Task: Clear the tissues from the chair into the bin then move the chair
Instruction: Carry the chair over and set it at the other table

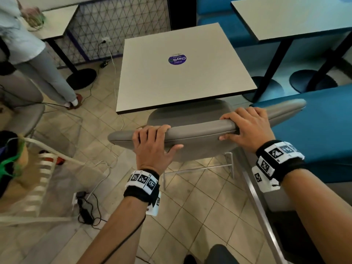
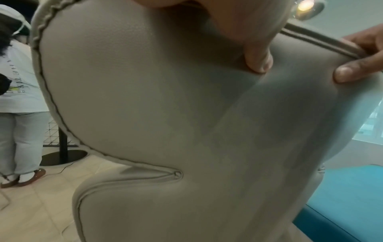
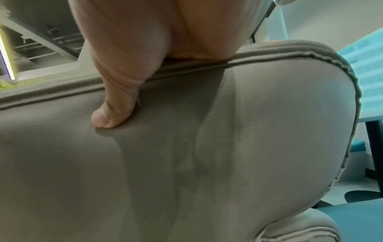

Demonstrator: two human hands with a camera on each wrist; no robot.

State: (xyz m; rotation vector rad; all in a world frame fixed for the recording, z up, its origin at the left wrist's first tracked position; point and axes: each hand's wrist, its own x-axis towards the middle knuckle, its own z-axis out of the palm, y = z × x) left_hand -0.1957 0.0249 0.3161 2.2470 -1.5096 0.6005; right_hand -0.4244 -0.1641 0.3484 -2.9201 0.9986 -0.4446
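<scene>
While both hands clamp its top edge:
Chair: grey padded leather chair (image 1: 200,134), seat tucked under the square white table (image 1: 182,69).
Hands: left hand (image 1: 152,147) and right hand (image 1: 245,128) curl round the backrest.
Risk: floor cables (image 1: 89,212) could snag the legs.

The gray chair (image 1: 200,130) is standing on the tile floor, and its seat is sitting partly under the white table (image 1: 179,73). Its padded back is facing the person and is looking soft and smooth, with a stitched seam running around the edge. Thin metal legs are showing below.
</scene>
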